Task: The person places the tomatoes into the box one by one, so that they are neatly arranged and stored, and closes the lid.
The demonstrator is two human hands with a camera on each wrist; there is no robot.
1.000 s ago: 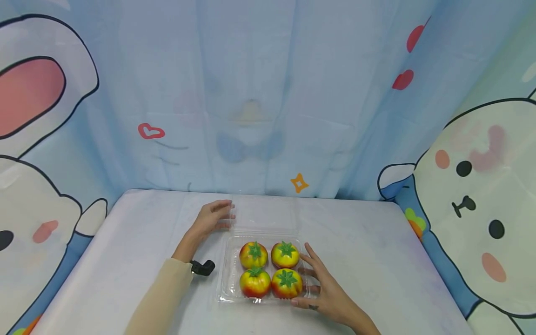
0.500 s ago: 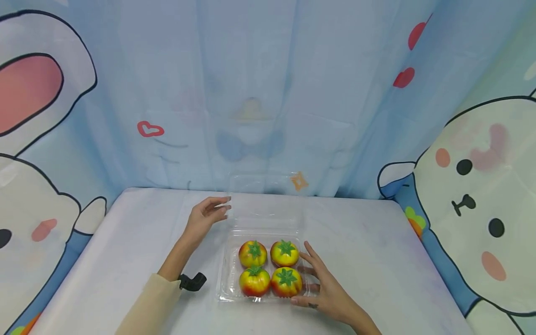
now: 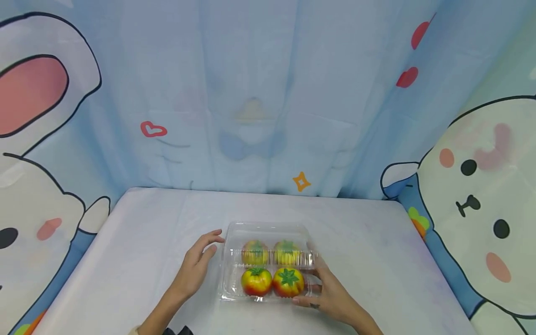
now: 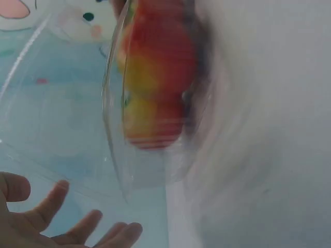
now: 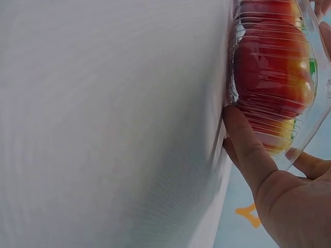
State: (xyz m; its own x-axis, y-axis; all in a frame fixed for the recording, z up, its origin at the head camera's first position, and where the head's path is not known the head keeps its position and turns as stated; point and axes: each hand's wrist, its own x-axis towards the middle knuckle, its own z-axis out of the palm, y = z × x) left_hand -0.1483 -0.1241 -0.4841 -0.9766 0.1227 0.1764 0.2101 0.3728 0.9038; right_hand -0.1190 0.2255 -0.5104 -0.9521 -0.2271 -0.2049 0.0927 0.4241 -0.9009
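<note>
A clear clamshell box on the table holds several red-and-yellow tomatoes with green star-shaped tops, toy-like in look. Its hinged lid stands tilted over the box, covering the back pair in the head view. My left hand is beside the box's left edge, fingers spread and holding nothing. In the left wrist view, that hand is just below the lid. My right hand holds the box's right side, thumb at the front corner. The right wrist view shows this hand against the ribbed wall.
The white-covered table stretches out on both sides of the box. A blue curtain with cartoon figures hangs behind its far edge and along the sides. A black strap piece shows at the left wrist.
The lid has swung up from lying back and now leans forward over the rear tomatoes. My left hand has come toward me, down along the left side. The right hand keeps its place.
</note>
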